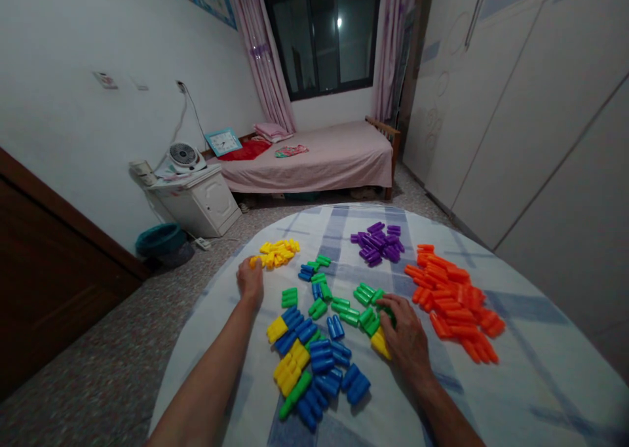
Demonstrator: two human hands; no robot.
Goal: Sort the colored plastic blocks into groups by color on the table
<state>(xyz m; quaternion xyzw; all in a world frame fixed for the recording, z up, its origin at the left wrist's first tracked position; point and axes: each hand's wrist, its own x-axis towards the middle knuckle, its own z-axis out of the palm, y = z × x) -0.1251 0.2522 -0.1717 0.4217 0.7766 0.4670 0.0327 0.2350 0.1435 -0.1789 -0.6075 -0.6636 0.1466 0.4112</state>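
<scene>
Plastic blocks lie sorted by colour on a round table under a blue-checked cloth (515, 342). My left hand (251, 279) is closed around a yellow block at the near edge of the yellow pile (279, 252). My right hand (405, 333) rests curled on green blocks at the right edge of the mixed heap (317, 352) of blue, yellow and green blocks, with a yellow block (379, 343) under its palm. A purple pile (378, 242) lies at the far side and an orange pile (455, 299) to the right.
Beyond the table stands a bed with a pink cover (324, 158), a white bedside cabinet (199, 201) with a small fan, and a teal bin (160, 239) on the floor. White wardrobe doors (515, 119) line the right wall. A dark wooden door (44, 263) stands at left.
</scene>
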